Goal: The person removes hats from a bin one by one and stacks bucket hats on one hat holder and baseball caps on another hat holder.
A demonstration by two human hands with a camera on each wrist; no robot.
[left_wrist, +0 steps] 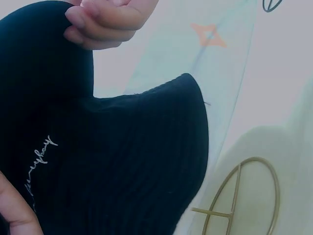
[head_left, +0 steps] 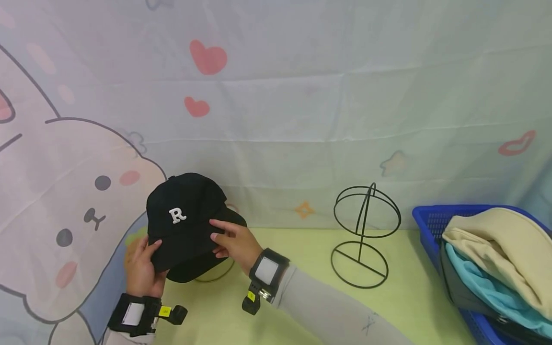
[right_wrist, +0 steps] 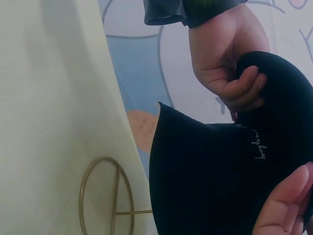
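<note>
- black wire stand (head_left: 365, 237) sits on the pale green worktop (head_left: 302, 268), right of middle, bare
- blue basket (head_left: 435, 225) way over at the right edge, stuffed with fabric: a cream piece (head_left: 496, 244) on top, a teal one (head_left: 487, 282) under it, something dark grey lower down
- backdrop's a pale cloth (head_left: 302, 96) with red hearts (head_left: 208, 57) and a big cartoon bunny (head_left: 64, 215) on the left
- gold wire ring base (right_wrist: 107, 200) lying on the worktop in the wrist views

A black cap (head_left: 189, 225) with a white "R" is seen; at 3 o'clock, a blue basket (head_left: 429, 225).
</note>
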